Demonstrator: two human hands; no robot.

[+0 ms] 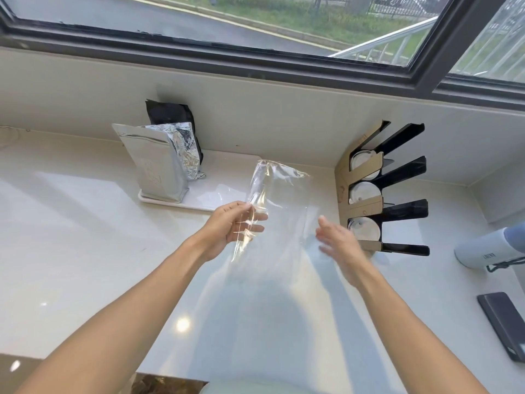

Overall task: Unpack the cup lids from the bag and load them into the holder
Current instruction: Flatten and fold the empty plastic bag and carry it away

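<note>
My left hand [234, 226] grips a clear plastic bag [279, 194] by its left edge and holds it up over the white counter; the bag looks empty and limp. Just right of the bag, my right hand [338, 244] is open with fingers spread and blurred, touching nothing I can make out. The lid holder [369, 207], cardboard-brown with black dividers, stands at the right against the wall. White cup lids [364, 191] sit in its three visible slots, the lowest lid [363, 228] right beside my right hand.
A white tray [208, 201] behind the bag carries silver foil pouches [154, 166] and a black pouch [170, 112]. A white bottle [483, 250] lies at the far right, with a dark phone [504, 321] near the counter's right edge. A window runs above the backsplash.
</note>
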